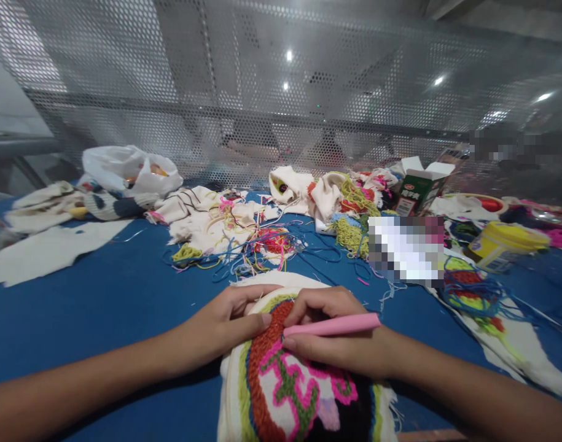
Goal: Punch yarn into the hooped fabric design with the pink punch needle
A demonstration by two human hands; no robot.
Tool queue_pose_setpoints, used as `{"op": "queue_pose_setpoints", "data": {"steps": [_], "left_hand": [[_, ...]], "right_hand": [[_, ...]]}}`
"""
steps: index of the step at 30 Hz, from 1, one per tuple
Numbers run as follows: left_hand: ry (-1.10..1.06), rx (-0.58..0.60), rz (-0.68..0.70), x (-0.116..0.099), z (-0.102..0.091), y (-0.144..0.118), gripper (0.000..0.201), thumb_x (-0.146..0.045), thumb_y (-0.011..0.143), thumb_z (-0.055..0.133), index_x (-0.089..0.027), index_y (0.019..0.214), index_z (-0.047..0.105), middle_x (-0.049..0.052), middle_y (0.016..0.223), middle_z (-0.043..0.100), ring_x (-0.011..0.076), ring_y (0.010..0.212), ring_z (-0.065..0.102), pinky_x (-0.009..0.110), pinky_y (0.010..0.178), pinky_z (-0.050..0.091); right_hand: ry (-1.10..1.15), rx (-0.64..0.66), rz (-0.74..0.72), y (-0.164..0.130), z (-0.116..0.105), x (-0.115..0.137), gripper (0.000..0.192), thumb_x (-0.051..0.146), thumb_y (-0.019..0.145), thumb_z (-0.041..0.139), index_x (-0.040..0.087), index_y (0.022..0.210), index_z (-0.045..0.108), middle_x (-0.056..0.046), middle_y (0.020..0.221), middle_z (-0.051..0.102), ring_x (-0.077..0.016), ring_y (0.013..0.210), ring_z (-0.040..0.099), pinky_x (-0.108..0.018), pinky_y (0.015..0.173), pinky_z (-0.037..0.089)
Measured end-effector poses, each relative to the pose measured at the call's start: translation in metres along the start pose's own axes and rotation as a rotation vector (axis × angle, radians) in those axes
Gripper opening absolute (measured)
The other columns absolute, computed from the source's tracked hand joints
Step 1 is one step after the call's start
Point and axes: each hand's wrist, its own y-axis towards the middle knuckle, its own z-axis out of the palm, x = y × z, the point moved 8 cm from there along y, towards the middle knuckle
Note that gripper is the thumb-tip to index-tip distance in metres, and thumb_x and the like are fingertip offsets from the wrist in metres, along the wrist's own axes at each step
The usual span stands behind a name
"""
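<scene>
In front of the person, the embroidered cloth (281,393) lies on the blue table (179,380). The left hand (232,322) grips its edge, thumb on top; the right hand (347,351), nearby, is closed around a pink tool (349,324), whose tip meets the stitches. Farther, the yellow tub's (490,242) label and the green box's (416,191) white characters are not clearly readable.

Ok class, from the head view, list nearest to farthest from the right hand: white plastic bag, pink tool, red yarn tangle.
1. Pink tool: in the right hand.
2. Red yarn tangle: mid-table, beyond the embroidery.
3. White plastic bag: far left.
</scene>
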Motion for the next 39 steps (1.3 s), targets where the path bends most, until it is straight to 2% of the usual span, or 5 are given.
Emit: {"op": "queue_pose_setpoints", "data": {"steps": [9, 22, 29, 35, 39], "left_hand": [[-0.029, 0.005, 0.007, -0.0008, 0.0005, -0.0013, 0.038, -0.029, 0.081, 0.055, -0.016, 0.116, 0.055, 0.009, 0.105, 0.063, 0.0231, 0.094, 0.058, 0.029, 0.074, 0.046], [-0.025, 0.011, 0.003, -0.0016, 0.0013, -0.0011, 0.037, -0.028, 0.081, 0.054, -0.016, 0.116, 0.055, 0.009, 0.105, 0.063, 0.0205, 0.088, 0.059, 0.029, 0.074, 0.046], [-0.007, -0.003, 0.011, -0.0024, 0.0001, -0.0016, 0.037, -0.028, 0.081, 0.054, -0.016, 0.116, 0.055, 0.009, 0.105, 0.063, 0.0228, 0.093, 0.058, 0.029, 0.074, 0.046], [-0.026, 0.004, 0.011, -0.0006, 0.0003, -0.0018, 0.037, -0.028, 0.081, 0.054, -0.017, 0.116, 0.055, 0.008, 0.104, 0.064, 0.0182, 0.081, 0.060, 0.029, 0.072, 0.046], [-0.027, 0.008, 0.009, -0.0005, 0.0001, -0.0014, 0.035, -0.027, 0.081, 0.054, -0.017, 0.115, 0.055, 0.008, 0.103, 0.064, 0.0196, 0.087, 0.059, 0.028, 0.073, 0.046]], "right_hand": [[0.001, 0.005, -0.008, -0.0002, 0.0005, -0.0004, 0.015, 0.027, 0.073, 0.063, 0.012, 0.071, 0.059, 0.003, 0.064, 0.054, -0.0054, 0.054, 0.043, -0.016, 0.046, 0.032], [-0.001, 0.005, 0.012, -0.0006, 0.0009, -0.0010, 0.014, 0.027, 0.073, 0.062, 0.013, 0.071, 0.059, 0.003, 0.064, 0.053, -0.0057, 0.053, 0.043, -0.016, 0.046, 0.031], [-0.002, 0.014, 0.004, -0.0003, 0.0019, -0.0023, 0.015, 0.028, 0.074, 0.062, 0.013, 0.072, 0.059, 0.002, 0.065, 0.054, -0.0062, 0.054, 0.043, -0.017, 0.046, 0.032], [-0.005, 0.013, 0.004, -0.0004, 0.0017, -0.0022, 0.014, 0.027, 0.074, 0.062, 0.013, 0.073, 0.059, 0.003, 0.065, 0.054, -0.0059, 0.054, 0.043, -0.016, 0.046, 0.031], [-0.009, 0.027, 0.005, -0.0003, 0.0020, -0.0021, 0.015, 0.028, 0.074, 0.062, 0.013, 0.074, 0.059, 0.002, 0.065, 0.055, -0.0059, 0.054, 0.043, -0.016, 0.046, 0.032]]}}
